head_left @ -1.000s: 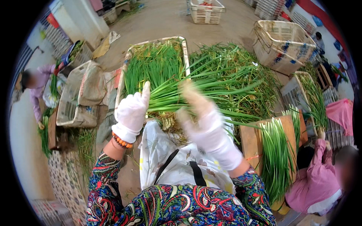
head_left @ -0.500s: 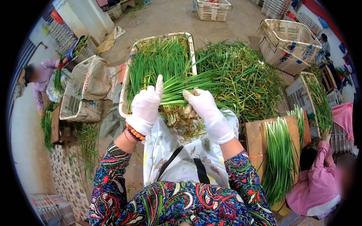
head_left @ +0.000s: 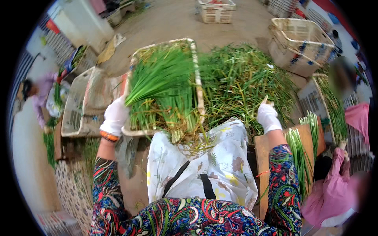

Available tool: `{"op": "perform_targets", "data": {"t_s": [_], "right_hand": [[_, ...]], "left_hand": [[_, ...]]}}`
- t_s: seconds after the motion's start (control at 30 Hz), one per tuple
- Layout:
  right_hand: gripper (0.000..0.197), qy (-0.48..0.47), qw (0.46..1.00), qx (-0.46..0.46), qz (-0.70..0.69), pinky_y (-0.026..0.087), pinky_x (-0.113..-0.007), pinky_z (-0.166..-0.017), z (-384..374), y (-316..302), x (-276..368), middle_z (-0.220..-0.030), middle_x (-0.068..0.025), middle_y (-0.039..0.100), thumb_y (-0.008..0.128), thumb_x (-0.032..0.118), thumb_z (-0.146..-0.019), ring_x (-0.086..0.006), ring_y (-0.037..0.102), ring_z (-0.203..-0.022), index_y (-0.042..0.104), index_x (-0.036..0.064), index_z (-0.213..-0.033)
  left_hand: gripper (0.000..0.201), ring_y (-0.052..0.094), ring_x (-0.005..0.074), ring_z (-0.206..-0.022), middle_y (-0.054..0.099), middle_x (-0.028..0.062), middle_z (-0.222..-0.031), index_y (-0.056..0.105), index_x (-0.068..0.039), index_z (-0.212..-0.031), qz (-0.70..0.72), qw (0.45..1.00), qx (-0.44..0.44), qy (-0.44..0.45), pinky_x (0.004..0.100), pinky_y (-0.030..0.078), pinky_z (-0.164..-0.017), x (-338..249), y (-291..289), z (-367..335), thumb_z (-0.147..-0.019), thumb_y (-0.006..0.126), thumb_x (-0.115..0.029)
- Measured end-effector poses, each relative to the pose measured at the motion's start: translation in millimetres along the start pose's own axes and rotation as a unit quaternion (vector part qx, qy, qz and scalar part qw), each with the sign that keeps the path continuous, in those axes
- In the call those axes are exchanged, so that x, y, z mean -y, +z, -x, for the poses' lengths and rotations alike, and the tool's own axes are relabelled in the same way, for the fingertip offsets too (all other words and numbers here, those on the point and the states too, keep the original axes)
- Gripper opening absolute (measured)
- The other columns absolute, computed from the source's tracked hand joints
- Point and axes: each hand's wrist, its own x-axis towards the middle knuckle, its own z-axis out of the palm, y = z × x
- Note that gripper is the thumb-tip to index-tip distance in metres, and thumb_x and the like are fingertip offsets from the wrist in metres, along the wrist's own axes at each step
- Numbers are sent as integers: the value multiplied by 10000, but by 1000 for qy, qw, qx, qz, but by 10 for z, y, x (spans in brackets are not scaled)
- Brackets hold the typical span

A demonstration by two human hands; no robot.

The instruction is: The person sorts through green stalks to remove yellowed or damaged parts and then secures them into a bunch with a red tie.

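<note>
Dirt floor (head_left: 177, 19) bears crates (head_left: 299, 43) and loose greens (head_left: 240, 86).

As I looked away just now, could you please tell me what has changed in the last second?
The hands parted: the left hand carried the bundle of green stalks left over the crate; the right hand released it and went to the loose pile. Crate and pile stayed put.

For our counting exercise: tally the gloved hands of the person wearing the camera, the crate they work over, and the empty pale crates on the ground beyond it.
Gloved hands: 2, left hand and right hand
Crate of green stalks: 1
Empty pale crates: 2, and
Total: 5
</note>
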Motion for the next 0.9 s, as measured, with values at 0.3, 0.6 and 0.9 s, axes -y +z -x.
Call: {"op": "perform_targets", "data": {"t_s": [0.3,0.6,0.9], "right_hand": [[464,-493,739,-328,-322,304,-503,-975,1367,-1484,1927,-1183,-65,475,526,177,-738,-248,409,-1156,431,220,-1190],[578,-493,845,-143,-149,368,-464,-918,1132,-2112,755,-714,-52,597,489,96,-779,-245,612,-725,308,156,-1325],[235,-203,970,-80,-107,492,-389,-547,1856,-2536,-1701,-742,-152,614,578,98,-731,-323,614,-685,514,54,-953]], "left_hand": [[125,453,50,-525,540,-35,-655,616,-18,-848,361,849,385,-4,211,338,-463,-317,-411,61,-770,579,-108],[238,419,40,-459,535,-34,-635,602,-44,-940,457,717,524,-40,192,292,-417,-2135,-1310,252,-708,657,-54],[272,458,35,-449,562,-19,-608,610,-41,-886,419,652,607,178,173,327,-396,-3446,-987,-43,-726,682,-249]]}}
